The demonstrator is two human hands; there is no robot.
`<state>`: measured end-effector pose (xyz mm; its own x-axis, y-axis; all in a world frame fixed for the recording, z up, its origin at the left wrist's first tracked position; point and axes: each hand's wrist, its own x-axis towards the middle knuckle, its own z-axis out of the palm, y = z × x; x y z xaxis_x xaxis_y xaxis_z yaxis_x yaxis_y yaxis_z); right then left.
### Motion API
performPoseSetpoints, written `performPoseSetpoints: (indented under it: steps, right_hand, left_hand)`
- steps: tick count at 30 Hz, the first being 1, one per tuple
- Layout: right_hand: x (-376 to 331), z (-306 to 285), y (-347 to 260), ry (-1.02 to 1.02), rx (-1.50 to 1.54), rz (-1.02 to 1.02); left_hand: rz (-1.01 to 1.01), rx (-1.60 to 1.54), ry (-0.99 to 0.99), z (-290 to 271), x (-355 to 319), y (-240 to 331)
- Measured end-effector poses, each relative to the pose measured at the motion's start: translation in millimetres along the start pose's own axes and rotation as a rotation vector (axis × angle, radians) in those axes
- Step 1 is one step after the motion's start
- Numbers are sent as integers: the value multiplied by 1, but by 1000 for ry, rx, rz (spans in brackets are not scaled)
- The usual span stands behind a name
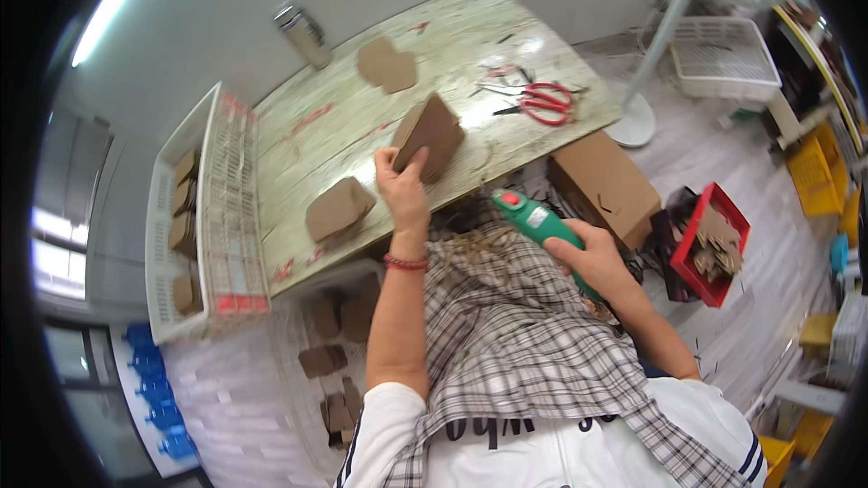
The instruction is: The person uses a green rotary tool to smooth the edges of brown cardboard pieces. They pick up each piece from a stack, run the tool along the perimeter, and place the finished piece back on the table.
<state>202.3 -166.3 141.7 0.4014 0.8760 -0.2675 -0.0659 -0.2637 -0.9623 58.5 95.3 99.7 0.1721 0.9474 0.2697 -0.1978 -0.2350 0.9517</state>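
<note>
Pinched between thumb and fingers of left hand (pixel 400 183): brown stack (pixel 438 137), over table (pixel 294 167) near front edge, contact unclear | Wrapped in right hand (pixel 592 258): green tool (pixel 540 222), just off that edge | Separated by a gap from stack, rightward: red-handled scissors (pixel 548 105) | Near front edge, leftward: second stack (pixel 337 206) | Bounding left edge: white basket (pixel 237 226)

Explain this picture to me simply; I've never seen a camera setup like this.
There is no machine arm here, just a person's two bare hands. A camera worn on the head looks down at them, and its wide lens bends straight edges. The left hand holds a stack of brown pieces. The right hand grips a green tool. On the table lie red-handled scissors, a near brown pile and some far brown pieces.
</note>
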Motion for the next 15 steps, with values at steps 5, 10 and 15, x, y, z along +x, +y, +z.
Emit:
performPoseSetpoints:
  steps: [5,10,15]
  right_hand:
    - [4,7,-14,24,32,-62]
    - [2,16,-27,61,38,-110]
    - [0,21,-27,87,5,-134]
  left_hand:
    - [-295,-734,99,15,-27,41]
    - [-488,-1115,160,24,-36,47]
    - [-562,-1304,174,33,-39,42]
